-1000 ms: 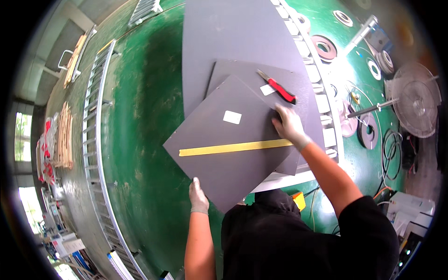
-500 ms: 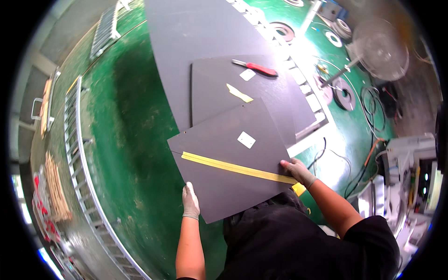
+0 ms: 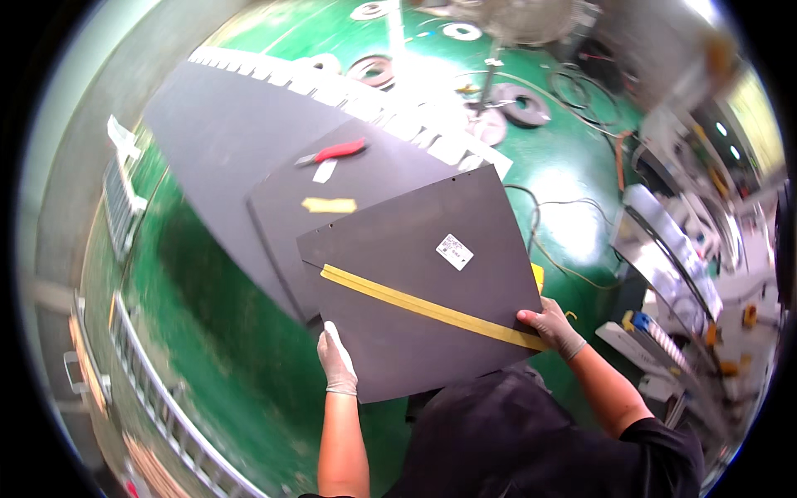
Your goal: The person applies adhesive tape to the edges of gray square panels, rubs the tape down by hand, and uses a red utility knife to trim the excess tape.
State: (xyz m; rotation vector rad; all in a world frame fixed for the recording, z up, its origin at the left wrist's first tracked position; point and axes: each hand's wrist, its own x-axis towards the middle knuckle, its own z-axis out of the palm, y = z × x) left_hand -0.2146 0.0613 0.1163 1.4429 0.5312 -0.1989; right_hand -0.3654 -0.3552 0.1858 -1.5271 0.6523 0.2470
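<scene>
I hold a dark grey panel (image 3: 398, 249) in front of my body, one hand at each side. It carries a diagonal strip of yellow tape (image 3: 432, 310) and a white label (image 3: 455, 251). My left hand (image 3: 336, 365), in a pale glove, grips the lower left edge. At the lower right edge my right hand (image 3: 551, 325), also gloved, has its thumb on top near the tape's end; its other fingers are mostly hidden under the panel. Beyond lies a stack of similar panels (image 3: 270, 195), bearing a red-handled utility knife (image 3: 332, 152) and a piece of yellow tape (image 3: 329, 205).
The stack rests on a long dark grey table surface (image 3: 216, 133) with a white slotted edge. Coils (image 3: 523, 105) and cables lie on the green floor, near a standing fan (image 3: 523, 18). A metal rail (image 3: 166, 415) runs along the left; machinery (image 3: 672, 257) stands at right.
My view has swung to the right, so the table, stack and knife sit further left. The panel has turned with me, still in both hands, and now stands apart to the right of the knife.
</scene>
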